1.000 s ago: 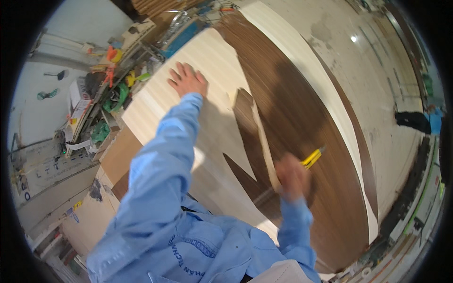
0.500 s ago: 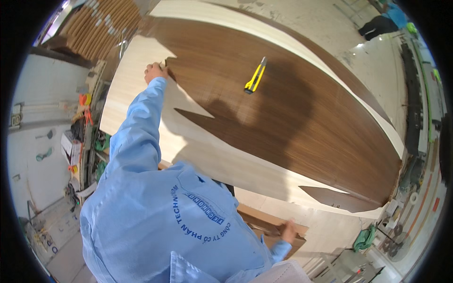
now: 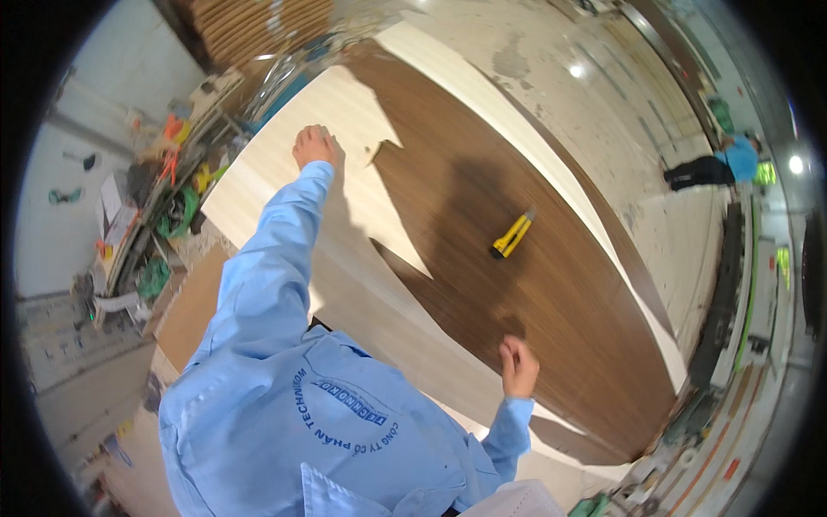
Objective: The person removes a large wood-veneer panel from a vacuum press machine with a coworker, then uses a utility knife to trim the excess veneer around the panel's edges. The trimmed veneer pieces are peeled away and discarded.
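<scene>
My left hand (image 3: 315,145) rests on a pale wood-grain sheet (image 3: 293,194), its fingers bent slightly and laid on the surface. Beside it, the sheet has a jagged edge with a small curled-up bit, against a dark brown wood-grain sheet (image 3: 448,138). Over the near part of the brown sheet hovers my right hand (image 3: 519,366). Its fingers are curled together, and whatever they may hold is hidden. A yellow and black utility knife (image 3: 513,234) lies on the brown sheet, beyond my right hand.
Tools and green cloth clutter a narrow shelf (image 3: 185,185) at the left. Stacked brown rolls (image 3: 258,34) stand at the far left. Another person in blue (image 3: 736,161) is at the far right, near long rails (image 3: 762,284). A pale strip (image 3: 517,112) borders the sheet's far side.
My left hand has left the curled bit at the jagged edge and lies on the pale sheet. My right hand has risen from the lower right to above the brown sheet. The view has turned.
</scene>
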Demonstrator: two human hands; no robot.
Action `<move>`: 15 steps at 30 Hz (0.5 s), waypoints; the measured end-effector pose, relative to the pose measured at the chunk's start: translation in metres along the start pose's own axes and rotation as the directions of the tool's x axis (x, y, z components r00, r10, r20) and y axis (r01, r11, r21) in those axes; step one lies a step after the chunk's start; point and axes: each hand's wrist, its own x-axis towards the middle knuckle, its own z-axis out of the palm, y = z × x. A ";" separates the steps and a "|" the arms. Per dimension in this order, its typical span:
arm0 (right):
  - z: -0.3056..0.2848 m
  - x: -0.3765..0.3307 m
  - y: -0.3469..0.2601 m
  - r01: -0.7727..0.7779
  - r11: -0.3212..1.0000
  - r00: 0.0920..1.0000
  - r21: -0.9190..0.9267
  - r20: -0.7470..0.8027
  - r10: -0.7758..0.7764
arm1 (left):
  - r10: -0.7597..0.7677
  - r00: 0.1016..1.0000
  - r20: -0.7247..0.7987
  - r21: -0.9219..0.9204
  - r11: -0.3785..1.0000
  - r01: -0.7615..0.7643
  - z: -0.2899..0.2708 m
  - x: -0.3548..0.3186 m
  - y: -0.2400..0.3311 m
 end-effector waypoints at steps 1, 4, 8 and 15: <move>0.020 0.041 -0.021 0.091 0.995 0.995 -0.048 0.033 -0.089 | -0.025 1.000 -0.013 0.036 0.999 0.026 -0.001 -0.006 -0.004; 0.105 0.164 -0.076 0.484 0.859 0.873 -0.166 0.168 -0.459 | 0.142 0.988 -0.068 0.065 0.988 -0.137 -0.002 -0.018 -0.010; 0.239 0.289 -0.145 0.711 0.702 0.697 -0.038 0.170 -0.697 | 0.107 0.993 -0.047 0.032 0.994 -0.106 -0.007 -0.019 -0.008; 0.357 0.383 -0.205 0.750 0.573 0.573 0.329 0.107 -0.812 | 0.085 0.996 -0.005 0.045 0.995 -0.084 -0.020 -0.013 -0.001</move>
